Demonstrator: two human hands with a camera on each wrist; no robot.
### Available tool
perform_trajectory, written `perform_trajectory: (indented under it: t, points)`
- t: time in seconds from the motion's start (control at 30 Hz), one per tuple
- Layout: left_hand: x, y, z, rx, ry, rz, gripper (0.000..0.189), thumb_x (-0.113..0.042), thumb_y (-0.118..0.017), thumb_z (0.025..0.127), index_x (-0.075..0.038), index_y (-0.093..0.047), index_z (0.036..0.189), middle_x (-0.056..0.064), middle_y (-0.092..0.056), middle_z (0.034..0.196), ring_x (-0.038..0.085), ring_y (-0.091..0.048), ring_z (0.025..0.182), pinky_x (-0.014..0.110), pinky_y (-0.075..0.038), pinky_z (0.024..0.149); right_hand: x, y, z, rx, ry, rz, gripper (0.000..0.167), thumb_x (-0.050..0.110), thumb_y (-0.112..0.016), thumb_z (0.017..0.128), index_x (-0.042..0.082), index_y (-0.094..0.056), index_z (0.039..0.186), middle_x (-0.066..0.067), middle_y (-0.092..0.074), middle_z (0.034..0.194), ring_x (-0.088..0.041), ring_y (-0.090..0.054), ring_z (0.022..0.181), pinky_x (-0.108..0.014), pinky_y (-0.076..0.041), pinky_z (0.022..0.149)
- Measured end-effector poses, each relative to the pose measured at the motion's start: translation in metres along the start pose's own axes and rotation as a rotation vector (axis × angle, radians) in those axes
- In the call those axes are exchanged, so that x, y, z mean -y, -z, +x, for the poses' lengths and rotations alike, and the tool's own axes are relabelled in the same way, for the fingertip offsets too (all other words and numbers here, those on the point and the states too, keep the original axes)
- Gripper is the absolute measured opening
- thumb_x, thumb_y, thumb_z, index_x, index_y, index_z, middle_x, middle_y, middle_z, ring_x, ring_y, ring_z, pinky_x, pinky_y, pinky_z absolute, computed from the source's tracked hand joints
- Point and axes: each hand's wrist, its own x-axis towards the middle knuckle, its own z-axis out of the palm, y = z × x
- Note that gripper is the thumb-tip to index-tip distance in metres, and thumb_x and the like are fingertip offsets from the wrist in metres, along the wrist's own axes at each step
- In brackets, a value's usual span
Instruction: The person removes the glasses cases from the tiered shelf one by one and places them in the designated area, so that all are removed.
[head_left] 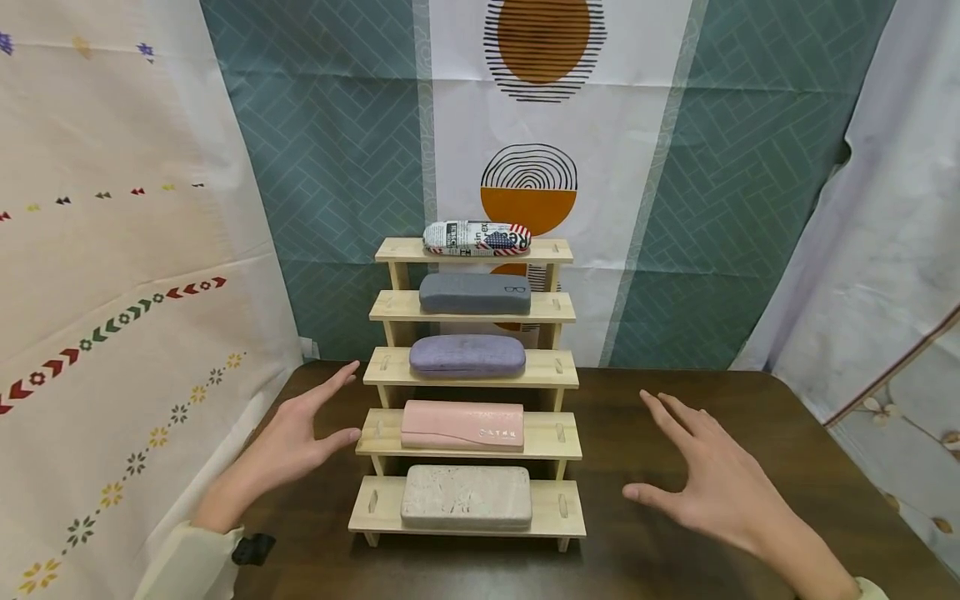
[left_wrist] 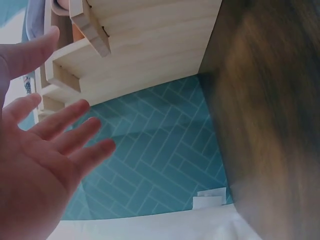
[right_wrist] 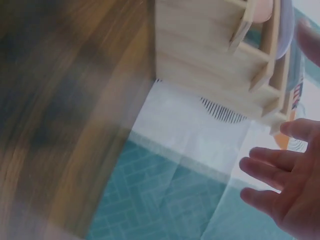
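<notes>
Left hand [head_left: 296, 435] and right hand [head_left: 712, 482], fingers extended and apart, flank one wooden stand [head_left: 540, 437] at the lower centre of the frame, set on a dark brown counter [head_left: 637, 575]. Patterned cloth [head_left: 337, 167] hangs at left, back and right. Five cases [head_left: 467, 356] fill five tiers, one apiece: newsprint-patterned at top, then grey, purple, pink and beige.

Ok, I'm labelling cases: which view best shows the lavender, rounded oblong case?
The head view: there the lavender, rounded oblong case lies fully visible on the middle pale wooden step. Each wrist view shows only one end, cut off by the frame's top.
</notes>
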Motion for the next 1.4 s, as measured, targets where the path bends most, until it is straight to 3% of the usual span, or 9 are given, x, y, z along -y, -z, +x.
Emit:
perform_trajectory:
  t: [0.1, 0.3, 0.47, 0.7, 0.93, 1.07, 1.4]
  points:
    - [0.0, -0.001, 0.001, -0.015, -0.019, -0.007, 0.098, -0.013, -0.088, 0.088, -0.031, -0.032, 0.167, 0.014, -0.06, 0.147, 0.039, -0.054, 0.137, 0.063, -0.044, 0.104, 0.009, 0.001, -0.003, 0.018, -0.002, 0.018, 0.114, 0.078, -0.076, 0.079, 0.033, -0.024, 0.17, -0.015, -0.042, 0.161, -0.046, -0.046, 0.139, -0.07, -0.049, 0.089]
    - [0.001, -0.003, 0.002, -0.035, -0.025, -0.014, 0.098, -0.011, -0.088, 0.087, -0.028, -0.035, 0.167, 0.016, -0.063, 0.144, 0.041, -0.055, 0.135, 0.063, -0.045, 0.101, 0.022, -0.003, -0.009, 0.009, 0.015, 0.066, 0.107, 0.077, -0.076, 0.08, 0.036, -0.03, 0.168, -0.012, -0.046, 0.158, -0.041, -0.052, 0.135, -0.066, -0.053, 0.084]
    - [0.001, -0.004, 0.003, -0.025, -0.017, -0.023, 0.098, -0.009, -0.088, 0.086, -0.028, -0.035, 0.167, 0.016, -0.063, 0.145, 0.042, -0.054, 0.136, 0.064, -0.045, 0.102, 0.033, -0.006, -0.011, 0.013, 0.033, 0.114, 0.102, 0.075, -0.077, 0.081, 0.037, -0.034, 0.166, -0.009, -0.047, 0.157, -0.038, -0.054, 0.135, -0.064, -0.053, 0.087]
    - [0.003, -0.006, 0.004, -0.001, -0.009, -0.036, 0.099, -0.009, -0.088, 0.086, -0.027, -0.035, 0.167, 0.017, -0.062, 0.145, 0.043, -0.052, 0.138, 0.064, -0.045, 0.103, 0.047, -0.011, -0.012, 0.008, 0.071, 0.154, 0.094, 0.066, -0.084, 0.081, 0.027, -0.049, 0.159, -0.003, -0.054, 0.152, -0.029, -0.059, 0.131, -0.056, -0.054, 0.094]
    - [0.006, -0.009, 0.006, 0.014, -0.007, -0.069, 0.099, -0.006, -0.088, 0.086, -0.026, -0.034, 0.167, 0.016, -0.064, 0.143, 0.041, -0.054, 0.137, 0.064, -0.045, 0.103, 0.064, -0.019, -0.014, 0.061, 0.075, 0.22, 0.093, 0.059, -0.086, 0.083, 0.022, -0.048, 0.159, 0.003, -0.054, 0.152, -0.022, -0.057, 0.135, -0.052, -0.053, 0.1]
    - [0.006, -0.011, 0.007, 0.03, -0.001, -0.103, 0.097, -0.005, -0.087, 0.087, -0.023, -0.034, 0.167, 0.016, -0.064, 0.143, 0.04, -0.055, 0.137, 0.064, -0.045, 0.104, 0.073, -0.026, -0.014, 0.091, 0.089, 0.286, 0.086, 0.048, -0.09, 0.083, 0.017, -0.053, 0.155, 0.007, -0.055, 0.15, -0.017, -0.056, 0.134, -0.049, -0.053, 0.102]
    - [0.011, -0.014, 0.007, 0.053, 0.002, -0.154, 0.098, 0.0, -0.084, 0.088, -0.024, -0.033, 0.168, 0.016, -0.065, 0.141, 0.042, -0.058, 0.133, 0.063, -0.048, 0.102, 0.081, -0.05, -0.011, 0.186, 0.069, 0.422, 0.079, 0.065, -0.078, 0.088, 0.019, -0.058, 0.149, 0.005, -0.057, 0.148, -0.018, -0.054, 0.136, -0.05, -0.051, 0.104]
